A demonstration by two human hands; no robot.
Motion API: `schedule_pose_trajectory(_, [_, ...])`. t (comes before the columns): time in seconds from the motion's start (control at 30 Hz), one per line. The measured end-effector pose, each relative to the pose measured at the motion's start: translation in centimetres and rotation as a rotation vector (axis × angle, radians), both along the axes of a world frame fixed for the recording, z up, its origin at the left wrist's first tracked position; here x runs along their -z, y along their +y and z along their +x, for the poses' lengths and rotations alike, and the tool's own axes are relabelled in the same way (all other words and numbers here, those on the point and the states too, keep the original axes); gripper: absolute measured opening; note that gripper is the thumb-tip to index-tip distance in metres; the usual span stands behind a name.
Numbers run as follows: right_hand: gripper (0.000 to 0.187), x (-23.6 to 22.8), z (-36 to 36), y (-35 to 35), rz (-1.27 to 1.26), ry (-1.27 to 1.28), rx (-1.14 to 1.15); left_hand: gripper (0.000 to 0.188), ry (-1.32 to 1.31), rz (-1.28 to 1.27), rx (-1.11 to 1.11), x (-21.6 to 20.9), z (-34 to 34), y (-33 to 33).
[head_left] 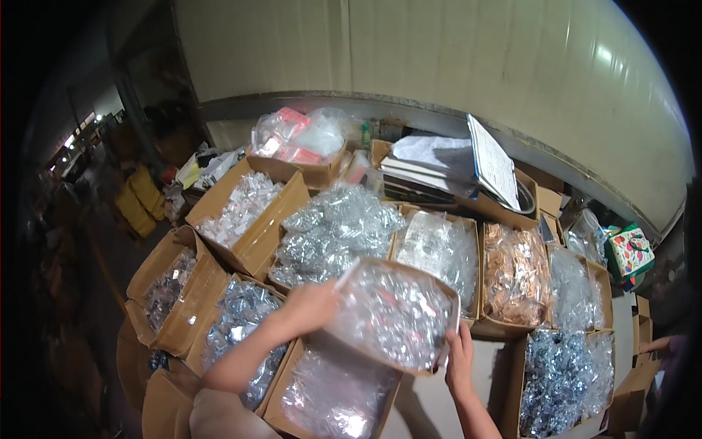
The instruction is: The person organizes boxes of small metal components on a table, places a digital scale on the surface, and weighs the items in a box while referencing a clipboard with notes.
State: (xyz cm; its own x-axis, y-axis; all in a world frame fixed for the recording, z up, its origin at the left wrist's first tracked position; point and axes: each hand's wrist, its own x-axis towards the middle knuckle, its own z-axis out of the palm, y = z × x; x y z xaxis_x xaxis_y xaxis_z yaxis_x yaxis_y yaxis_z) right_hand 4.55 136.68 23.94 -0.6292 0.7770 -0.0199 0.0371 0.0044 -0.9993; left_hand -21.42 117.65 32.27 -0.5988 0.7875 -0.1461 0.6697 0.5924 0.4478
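A shallow cardboard box (380, 358) filled with clear plastic bags of small shiny parts (395, 311) is raised and tilted between my two hands. My left hand (307, 306) is closed on its left end, slightly blurred. On the right end, my right hand (460, 362) grips the side, its fingertips partly behind the wall. Just below and to the left stands a carton (387, 399) of clear bags, partly covered by the held box. Behind the held box is a heap of clear bags with silvery contents (340, 227).
Open cartons surround me, holding copper-coloured parts (515, 274), bluish metal parts (559, 380) and white pieces (245, 208). A clipboard (491, 161) leans at the back. Another person's hand (656, 344) shows at the far right. A pale wall (439, 58) closes off the back.
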Motion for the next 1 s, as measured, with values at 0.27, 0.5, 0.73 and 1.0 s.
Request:
schedule_pose_trajectory(0.27, [0.049, 2.6, -6.5, 3.7, 0.534, -0.360, -0.063, 0.028, 0.155, 0.013, -0.037, 5.4, -4.6, 2.4])
schedule_pose_trajectory(0.5, [0.054, 6.5, -3.0, 4.8, -0.053, -0.230, -0.203, 0.048, -0.081, 0.210, -0.165, 5.8, -3.5, 1.7])
schedule_pose_trajectory(0.73, [0.039, 7.0, 10.6, 0.4, -0.079, -0.167, -0.055, 0.033, -0.207, 0.480, -0.358, 8.2, 1.8, -7.1])
schedule_pose_trajectory(1.0, [0.029, 9.9, 24.2, -2.2, 0.293, -0.370, 0.143, 0.033, -0.247, 0.429, -0.216, 6.3, 13.6, -6.7])
